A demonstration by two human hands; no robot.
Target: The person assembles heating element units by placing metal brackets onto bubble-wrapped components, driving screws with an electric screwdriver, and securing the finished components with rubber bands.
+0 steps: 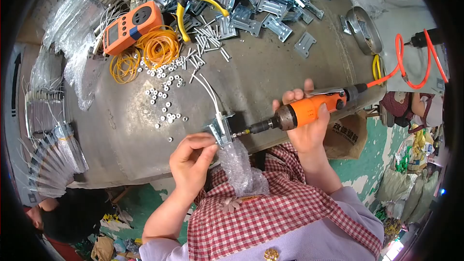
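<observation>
My left hand (192, 158) pinches a small shiny metal bracket (222, 134) at the front of the metal table. A white part with two white wires (211, 94) sits in the bracket, and the wires point toward the far side. Bubble wrap (239, 168) hangs below the bracket over the apron. My right hand (309, 133) is wrapped around an orange power screwdriver (311, 110), which lies nearly level. Its bit points left and meets or nearly meets the bracket's right side; whether it sits in a screw is too small to tell.
Small white nuts or spacers (169, 116), loose screws (208, 38), orange rubber bands (159, 48) and an orange meter (133, 26) lie beyond my left hand. Yellow-handled pliers (181, 19) rest beside piled metal brackets (278, 26). A coiled red hose (401, 63) runs right. Another person is at lower left.
</observation>
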